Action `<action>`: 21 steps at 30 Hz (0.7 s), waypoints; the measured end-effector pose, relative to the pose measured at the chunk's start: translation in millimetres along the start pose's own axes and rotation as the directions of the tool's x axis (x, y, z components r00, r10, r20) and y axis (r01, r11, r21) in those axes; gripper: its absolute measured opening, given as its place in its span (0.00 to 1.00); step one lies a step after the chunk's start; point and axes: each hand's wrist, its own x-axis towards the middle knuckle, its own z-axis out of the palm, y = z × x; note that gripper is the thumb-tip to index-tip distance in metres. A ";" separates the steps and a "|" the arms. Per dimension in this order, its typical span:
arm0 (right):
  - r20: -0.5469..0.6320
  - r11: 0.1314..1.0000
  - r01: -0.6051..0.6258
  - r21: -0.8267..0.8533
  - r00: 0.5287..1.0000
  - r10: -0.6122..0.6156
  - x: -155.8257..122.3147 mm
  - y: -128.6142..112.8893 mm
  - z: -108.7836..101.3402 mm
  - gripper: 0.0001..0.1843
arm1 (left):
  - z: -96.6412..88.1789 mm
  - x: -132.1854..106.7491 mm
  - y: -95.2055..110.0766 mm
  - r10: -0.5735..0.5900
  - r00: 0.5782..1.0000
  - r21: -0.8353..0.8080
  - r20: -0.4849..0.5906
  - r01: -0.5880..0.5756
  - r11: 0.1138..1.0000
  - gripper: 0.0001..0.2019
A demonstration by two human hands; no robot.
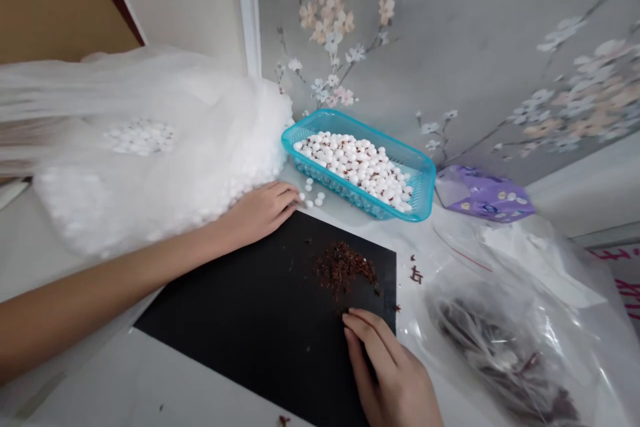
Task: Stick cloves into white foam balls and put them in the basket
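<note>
My left hand point(267, 212) lies palm down at the far corner of a black board point(240, 327), fingers together and bent down. Several loose white balls point(309, 188) are right at its fingertips; whether one is gripped is hidden. On the right part of the board is a small heap of reddish-brown bits point(344, 268). Just below the heap, my right hand point(393, 370) has its fingers drawn together, tips down at the board by a stray brown bit. What it pinches, if anything, is too small to make out.
A blue plastic basket point(425, 197) holds many white balls with brown bits in them. At left bulges a large translucent bag point(200, 93) of white balls. A purple packet point(487, 193) and a clear bag point(505, 340) of brown pieces lie right. Behind stands a flowered wall point(450, 27).
</note>
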 end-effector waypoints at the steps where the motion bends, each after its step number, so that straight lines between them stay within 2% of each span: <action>1: 0.002 1.000 -0.005 0.019 1.000 0.005 -0.9 0.7 -0.3 0.12 | -0.5 0.4 1.6 -0.029 1.000 -0.010 -0.003 0.029 1.000 0.13; 4: 0.012 0.997 -0.020 0.075 1.000 0.019 -1.5 2.6 -1.8 0.11 | -1.3 2.8 4.6 -0.072 0.997 -0.012 0.008 0.072 0.997 0.14; 7: -0.008 0.989 -0.018 0.146 1.000 0.019 1.0 3.9 -3.9 0.11 | -0.3 5.4 2.4 -0.047 0.999 -0.048 0.025 0.048 0.998 0.15; 11: -0.062 0.966 -0.033 0.257 0.997 0.050 3.4 3.0 -6.9 0.09 | 0.7 6.1 -0.7 -0.086 0.996 -0.238 0.006 0.085 0.968 0.12; 14: -0.150 0.959 -0.094 0.268 0.979 0.138 1.3 0.4 -8.2 0.07 | -4.8 5.5 10.2 -0.155 0.988 -0.449 0.001 0.139 0.883 0.11; 16: -0.218 0.949 -0.140 0.282 0.954 0.205 -0.8 -1.2 -8.6 0.06 | -11.8 4.3 27.8 -0.199 0.980 -0.642 0.032 0.173 0.747 0.11; 17: -0.244 0.939 -0.156 0.305 0.941 0.236 -1.6 -1.9 -8.8 0.06 | -15.3 3.1 39.2 -0.215 0.973 -0.741 0.081 0.203 0.640 0.11; 19: -0.302 0.914 -0.145 0.379 0.914 0.271 -2.2 -3.7 -10.2 0.05 | -20.6 -1.0 64.7 -0.220 0.948 -0.892 0.230 0.295 0.343 0.11; 21: -0.356 0.882 -0.104 0.460 0.888 0.290 -1.8 -6.8 -13.0 0.07 | -21.8 -7.8 89.0 -0.153 0.906 -0.910 0.395 0.408 0.068 0.11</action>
